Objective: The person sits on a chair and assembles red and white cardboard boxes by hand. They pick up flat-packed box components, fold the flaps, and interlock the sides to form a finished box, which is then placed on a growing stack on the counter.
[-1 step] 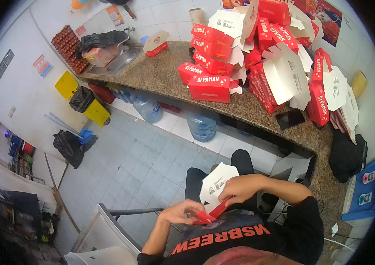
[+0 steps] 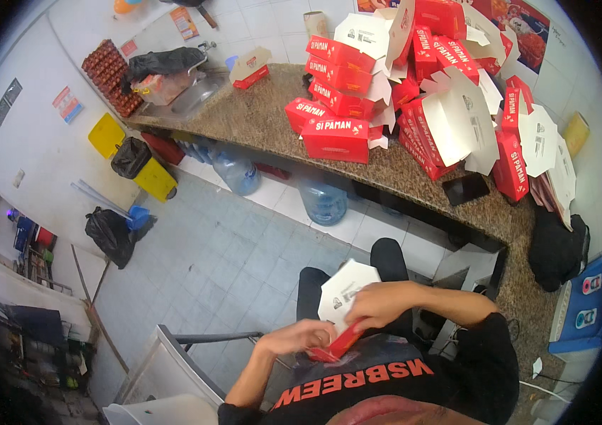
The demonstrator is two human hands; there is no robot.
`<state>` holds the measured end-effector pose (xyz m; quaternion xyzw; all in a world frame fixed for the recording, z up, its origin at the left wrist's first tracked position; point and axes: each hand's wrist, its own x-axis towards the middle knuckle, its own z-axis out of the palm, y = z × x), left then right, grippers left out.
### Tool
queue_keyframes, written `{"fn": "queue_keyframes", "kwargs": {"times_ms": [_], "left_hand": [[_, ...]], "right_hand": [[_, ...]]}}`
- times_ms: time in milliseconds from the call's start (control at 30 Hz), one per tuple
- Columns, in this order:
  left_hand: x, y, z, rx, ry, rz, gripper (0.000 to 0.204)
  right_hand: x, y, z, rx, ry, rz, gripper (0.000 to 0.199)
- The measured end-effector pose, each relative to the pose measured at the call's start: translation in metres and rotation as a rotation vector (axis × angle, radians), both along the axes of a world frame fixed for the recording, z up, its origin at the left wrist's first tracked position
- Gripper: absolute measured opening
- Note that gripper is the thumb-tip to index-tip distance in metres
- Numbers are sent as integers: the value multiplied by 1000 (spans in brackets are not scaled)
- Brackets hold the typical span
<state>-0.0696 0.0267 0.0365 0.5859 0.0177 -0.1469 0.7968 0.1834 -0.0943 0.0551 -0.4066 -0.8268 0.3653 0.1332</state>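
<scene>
- A seated person's left hand point(image 2: 299, 337) bends its fingers inward, pinching the near left edge of a red-and-white carton point(image 2: 338, 301); the fingertips are partly blurred.
- The right hand point(image 2: 384, 304), fingers curled and close together, grips the carton's right side.
- The carton, its white panel raised, sits between both hands above the lap, in front of a black shirt point(image 2: 471, 361).
- Beyond, more red cartons point(image 2: 336, 140) crowd a speckled counter point(image 2: 265, 106).

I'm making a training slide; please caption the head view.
Left hand and right hand on a red-and-white box, near a counter piled with similar boxes.
</scene>
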Motion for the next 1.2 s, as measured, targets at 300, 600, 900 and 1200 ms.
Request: {"fn": "queue_keyframes", "kwargs": {"times_ms": [300, 600, 900, 1200], "left_hand": [[-23, -13, -26, -243, 400, 240, 33], [-2, -39, -30, -271, 374, 338, 27], [-1, -44, -7, -266, 497, 315, 28], [-2, -47, -14, -171, 442, 395, 27]], "right_hand": [[21, -7, 35, 756, -331, -98, 25], [-37, -28, -41, 85, 427, -379, 35], [-36, -13, -38, -22, 176, -370, 30], [-22, 0, -38, -90, 270, -301, 28]]}}
